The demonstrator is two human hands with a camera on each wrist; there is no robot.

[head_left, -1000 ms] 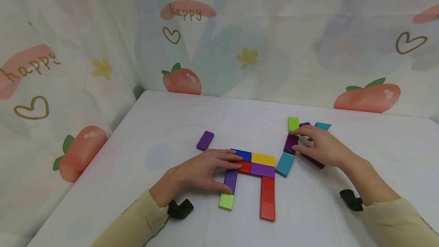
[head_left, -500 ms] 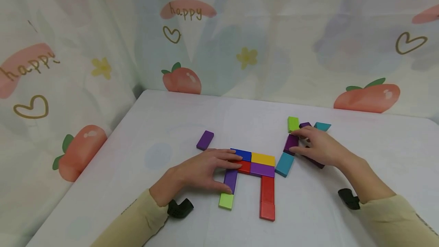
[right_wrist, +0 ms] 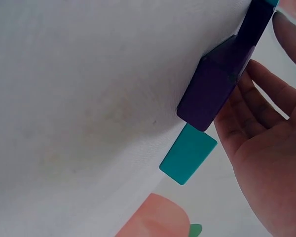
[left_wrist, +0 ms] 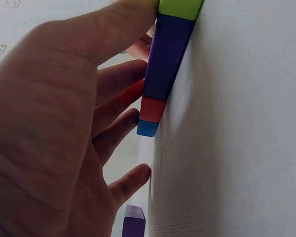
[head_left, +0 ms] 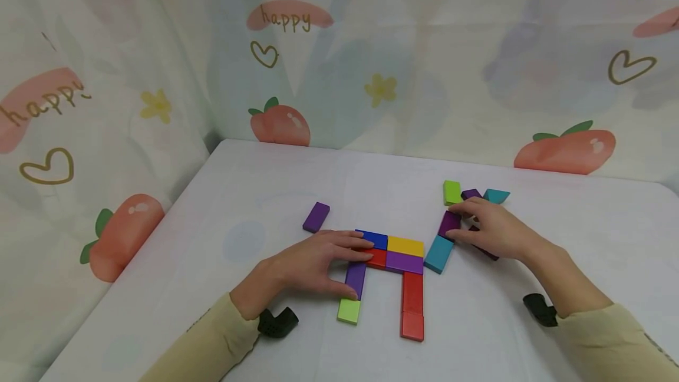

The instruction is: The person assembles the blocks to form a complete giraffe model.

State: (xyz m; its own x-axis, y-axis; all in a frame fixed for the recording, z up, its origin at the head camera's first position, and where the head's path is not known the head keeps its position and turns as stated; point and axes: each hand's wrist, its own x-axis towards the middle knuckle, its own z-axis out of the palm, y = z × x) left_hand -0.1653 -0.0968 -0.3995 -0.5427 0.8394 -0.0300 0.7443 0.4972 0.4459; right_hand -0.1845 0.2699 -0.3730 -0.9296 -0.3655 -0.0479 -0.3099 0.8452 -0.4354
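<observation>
My left hand point(head_left: 320, 261) rests over the left end of a flat arrangement of coloured blocks, fingers extended. Its fingertips touch the blue block point(head_left: 375, 239) and red block point(head_left: 376, 259); its thumb lies by the purple block point(head_left: 356, 279) above a lime block point(head_left: 349, 311). My right hand point(head_left: 493, 227) pinches a dark purple block point(head_left: 449, 224) between thumb and forefinger. That block meets the teal block point(head_left: 439, 253), which slants up from the arrangement's right corner. Beyond it sits another lime block point(head_left: 452, 192), a small gap away. Another dark purple block point(right_wrist: 207, 91) lies under the right hand.
A yellow block point(head_left: 405, 246), a purple block point(head_left: 404, 262) and red blocks point(head_left: 412, 305) complete the visible arrangement. A loose purple block point(head_left: 316, 217) lies at left. A purple piece point(head_left: 471, 194) and a teal wedge point(head_left: 496, 196) lie behind the right hand.
The right hand has drawn the dark purple block slightly nearer, against the teal block, opening a small gap below the far lime block. The left hand has stayed in place.
</observation>
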